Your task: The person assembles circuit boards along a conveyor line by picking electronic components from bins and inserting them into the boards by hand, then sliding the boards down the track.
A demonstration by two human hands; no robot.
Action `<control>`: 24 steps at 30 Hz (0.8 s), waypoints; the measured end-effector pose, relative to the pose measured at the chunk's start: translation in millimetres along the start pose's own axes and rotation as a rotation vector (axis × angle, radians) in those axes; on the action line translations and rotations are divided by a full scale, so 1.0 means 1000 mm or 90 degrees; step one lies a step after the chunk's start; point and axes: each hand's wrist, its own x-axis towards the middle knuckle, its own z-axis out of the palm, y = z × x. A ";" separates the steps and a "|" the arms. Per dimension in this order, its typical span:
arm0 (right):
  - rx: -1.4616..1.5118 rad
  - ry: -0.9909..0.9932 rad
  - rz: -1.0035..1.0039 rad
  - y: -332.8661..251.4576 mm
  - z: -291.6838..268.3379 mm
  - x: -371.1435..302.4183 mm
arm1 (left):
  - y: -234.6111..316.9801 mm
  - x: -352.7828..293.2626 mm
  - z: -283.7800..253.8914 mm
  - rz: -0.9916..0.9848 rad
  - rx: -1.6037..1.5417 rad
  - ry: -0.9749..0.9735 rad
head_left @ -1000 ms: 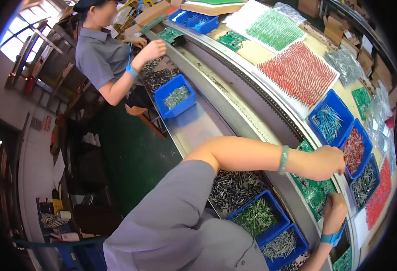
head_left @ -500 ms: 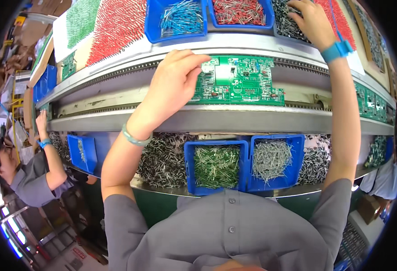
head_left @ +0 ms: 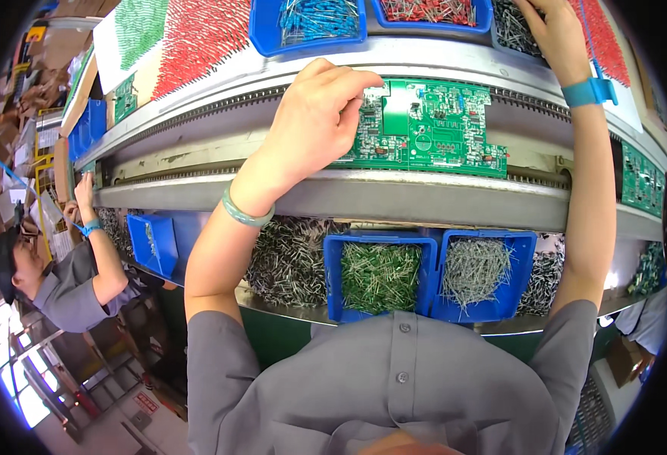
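The left hand (head_left: 318, 121), fingers bent, was over 1 green circuit board (head_left: 443, 129); the right hand (head_left: 559, 38) was at dark components (head_left: 515, 32). I couldn't tell either's grip.

Left arm (head_left: 219, 262) and right arm (head_left: 593, 205) both cross the table's near edge (head_left: 291, 309). Left grip (head_left: 317, 114) curls, index finger (head_left: 357, 80) extended; right grip (head_left: 563, 42) reaches farther, partly out of view

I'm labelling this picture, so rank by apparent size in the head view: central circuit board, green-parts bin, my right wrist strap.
Largest: circuit board, partly behind your left hand
Next: green-parts bin
Smallest: right wrist strap
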 end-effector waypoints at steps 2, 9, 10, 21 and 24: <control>-0.007 0.006 -0.010 0.005 0.003 -0.002 | -0.001 0.000 -0.002 0.014 0.008 -0.005; 0.047 0.065 0.023 0.005 0.001 -0.002 | 0.002 -0.001 -0.002 0.003 -0.027 -0.008; 0.065 0.074 0.041 0.004 0.000 -0.002 | 0.001 -0.001 -0.002 0.010 -0.026 -0.005; 0.139 0.062 0.089 0.038 0.014 -0.003 | -0.003 -0.002 -0.002 0.023 -0.020 -0.007; 0.175 0.090 0.089 0.036 0.012 -0.002 | -0.004 0.001 -0.001 0.066 0.002 -0.021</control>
